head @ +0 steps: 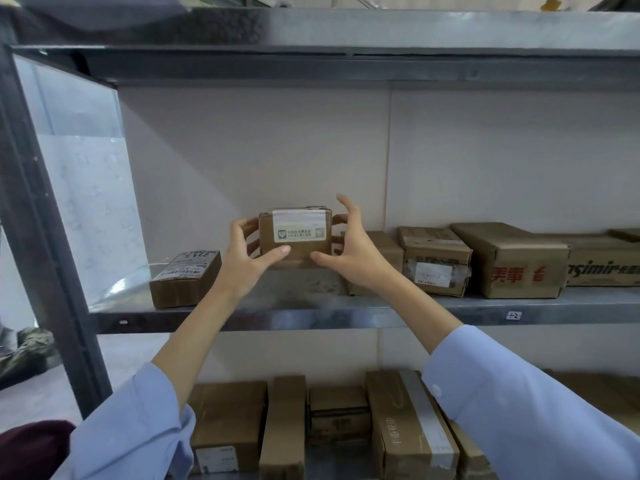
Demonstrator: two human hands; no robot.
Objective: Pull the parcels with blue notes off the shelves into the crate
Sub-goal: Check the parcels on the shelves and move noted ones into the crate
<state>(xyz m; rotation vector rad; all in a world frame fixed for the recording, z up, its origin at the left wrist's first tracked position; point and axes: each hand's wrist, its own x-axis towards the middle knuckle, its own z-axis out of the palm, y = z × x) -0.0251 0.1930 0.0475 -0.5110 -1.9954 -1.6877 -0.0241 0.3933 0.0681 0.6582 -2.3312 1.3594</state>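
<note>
The small, stiff box [298, 233] at 12 o'clock, likely light, is gripped endwise by left hand [247, 258] and right hand [349, 247].

The parcel [294, 237] is a small brown cardboard box. A white printed label covers the upper part of its front face and folds over the top edge. The box is upright, with its front turned to the camera, at the middle shelf [381, 311] and rather near the back wall. The left hand [247, 258] and the right hand [349, 251] hold it from both sides, with the thumbs on the lower front. Whether its bottom touches the shelf cannot be told.
</note>
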